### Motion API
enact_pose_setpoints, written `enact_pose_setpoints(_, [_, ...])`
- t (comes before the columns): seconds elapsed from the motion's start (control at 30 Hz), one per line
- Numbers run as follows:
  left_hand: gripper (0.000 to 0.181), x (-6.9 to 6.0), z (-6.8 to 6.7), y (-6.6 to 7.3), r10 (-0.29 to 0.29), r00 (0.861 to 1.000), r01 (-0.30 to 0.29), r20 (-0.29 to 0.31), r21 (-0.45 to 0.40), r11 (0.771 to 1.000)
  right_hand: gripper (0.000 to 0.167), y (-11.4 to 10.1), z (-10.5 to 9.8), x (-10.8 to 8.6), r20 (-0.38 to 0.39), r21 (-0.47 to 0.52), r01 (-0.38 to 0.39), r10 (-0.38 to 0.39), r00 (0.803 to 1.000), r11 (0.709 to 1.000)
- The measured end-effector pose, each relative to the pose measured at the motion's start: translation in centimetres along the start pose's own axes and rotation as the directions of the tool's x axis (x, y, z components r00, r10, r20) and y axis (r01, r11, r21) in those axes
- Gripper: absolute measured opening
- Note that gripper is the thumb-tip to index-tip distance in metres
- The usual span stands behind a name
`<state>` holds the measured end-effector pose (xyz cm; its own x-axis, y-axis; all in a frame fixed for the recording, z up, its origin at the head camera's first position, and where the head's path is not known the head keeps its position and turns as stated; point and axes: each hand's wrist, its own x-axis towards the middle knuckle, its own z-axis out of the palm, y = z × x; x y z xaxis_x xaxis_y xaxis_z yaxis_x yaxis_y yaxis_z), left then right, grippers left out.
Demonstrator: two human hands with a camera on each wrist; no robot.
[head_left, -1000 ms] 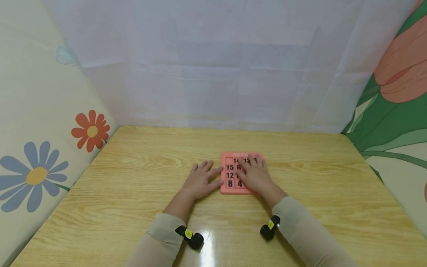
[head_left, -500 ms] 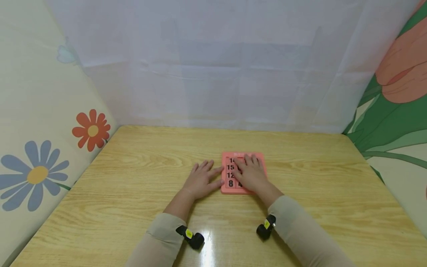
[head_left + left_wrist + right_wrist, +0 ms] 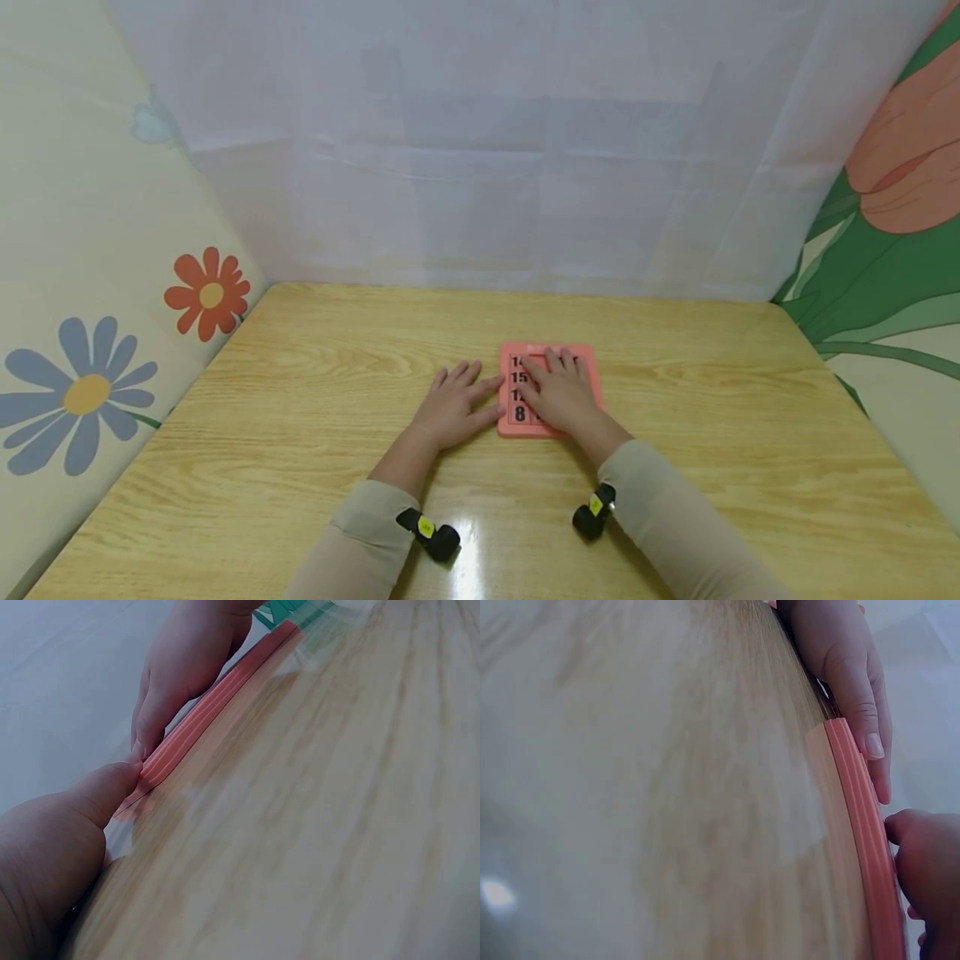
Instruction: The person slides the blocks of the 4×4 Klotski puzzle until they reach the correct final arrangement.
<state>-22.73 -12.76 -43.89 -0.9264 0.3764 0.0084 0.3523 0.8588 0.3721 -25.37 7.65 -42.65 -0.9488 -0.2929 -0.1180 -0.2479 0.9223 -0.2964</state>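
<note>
Both hands on a pink number puzzle

From my feed I see the number puzzle [image 3: 517, 427] lying flat on the worktop [image 3: 360, 350], its frame pink and its black numerals partly covered; 15 and 8 read clearly along its left side. The left hand [image 3: 450, 412] is spread wide beside the puzzle, thumb and forefinger touching its left edge. The right hand [image 3: 564, 395] is also spread, lying over the puzzle's tiles with fingers toward its far edge. I can't make out which tiles its fingertips touch.

Nearer me than the puzzle, I have a light sleeve [image 3: 352, 533] on the left and another on the right, each with a small black camera [image 3: 441, 542]. Beyond the puzzle hangs a white sheet [image 3: 480, 183]. Well left of the puzzle are a red flower [image 3: 211, 294] and a blue flower [image 3: 86, 394]; well right, a large pink tulip [image 3: 911, 158].
</note>
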Motion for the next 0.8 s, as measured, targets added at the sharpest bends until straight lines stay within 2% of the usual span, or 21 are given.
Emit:
enact_pose_setpoints(0.17, [0.058,0.0,0.1,0.1,0.005,1.000,-0.005,-0.003,-0.001,1.000,0.056,0.4,0.0,-0.2,-0.014,0.033,0.013,-0.012,1.000,0.999])
enact_pose_setpoints(0.33, [0.059,0.1,0.2,0.0,0.004,1.000,-0.004,-0.006,0.000,1.000,0.057,1.5,0.0,-0.7,-0.061,0.062,0.020,-0.016,0.998,0.998])
enact_pose_setpoints(0.57, [0.059,0.0,0.0,0.1,0.006,1.000,-0.006,-0.001,0.003,1.000,0.058,3.7,-0.2,-1.5,-0.089,0.074,-0.014,0.021,0.996,0.997])
enact_pose_setpoints(0.8, [0.059,0.0,-0.1,0.1,0.000,1.000,0.000,0.001,-0.009,1.000,0.062,4.4,-0.5,-1.9,-0.079,0.096,-0.066,0.073,0.994,0.993])
